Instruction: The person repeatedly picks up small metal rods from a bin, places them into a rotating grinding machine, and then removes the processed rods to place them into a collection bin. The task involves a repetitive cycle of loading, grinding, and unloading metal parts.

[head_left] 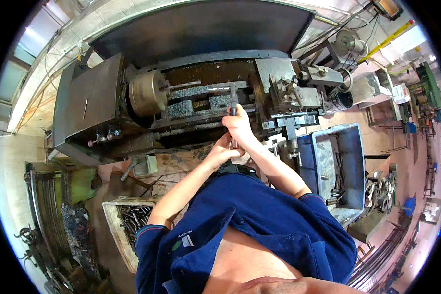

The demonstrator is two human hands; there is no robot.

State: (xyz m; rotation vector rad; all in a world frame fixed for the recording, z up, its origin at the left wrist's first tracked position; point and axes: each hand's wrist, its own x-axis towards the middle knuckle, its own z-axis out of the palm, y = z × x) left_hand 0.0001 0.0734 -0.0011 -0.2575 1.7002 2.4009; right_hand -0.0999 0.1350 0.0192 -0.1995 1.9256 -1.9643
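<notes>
My right hand [238, 125] is closed around a slim dark tool [233, 93] with a metal crosspiece at its far end. Its exact kind is not clear. Just below, my left hand [224, 152] is closed near the tool's lower end, where a small reddish part [235, 144] shows; fingers hide the rest. Both hands are over the front edge of a lathe. To the left is its round chuck [147, 93], with a thin rod [185, 84] pointing right from it. Metal chips [181, 109] lie in the bed under the tool. The tool post [290, 93] stands to the right.
A blue bin [360, 161] with metal rods stands at my right. On my left sits a pale crate [115, 223] full of small metal parts. Behind the lathe rises a dark splash guard [206, 29]. The carriage handles [293, 147] stick out near my right forearm.
</notes>
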